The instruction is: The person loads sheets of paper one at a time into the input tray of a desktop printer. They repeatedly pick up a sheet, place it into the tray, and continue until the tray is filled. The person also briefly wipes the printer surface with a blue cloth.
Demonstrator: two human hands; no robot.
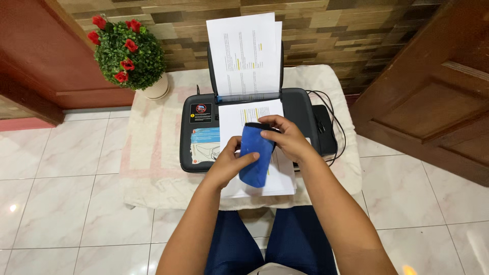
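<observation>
Both hands closed on a blue fabric pouch with black-trimmed mouth (pixel 256 155), held above the printed sheet (pixel 243 114) on a black inkjet printer (pixel 298 104). Its long axis ran near-vertical; the left hand (pixel 229 162) gripped the side, the right hand (pixel 285 136) pinched the top.

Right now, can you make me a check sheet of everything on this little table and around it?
Surface: low table covered with a pale cloth.
Job's things: blue pouch held above a black printer; printed sheets upright in its rear tray, another sheet on the front.
Clutter: potted plant with red flowers at the table's back left.
Hands: left hand and right hand both grip the pouch.
Cables: black cables loop at the printer's right.
Surroundings: white tiled floor, wooden door, patterned wall.
</observation>
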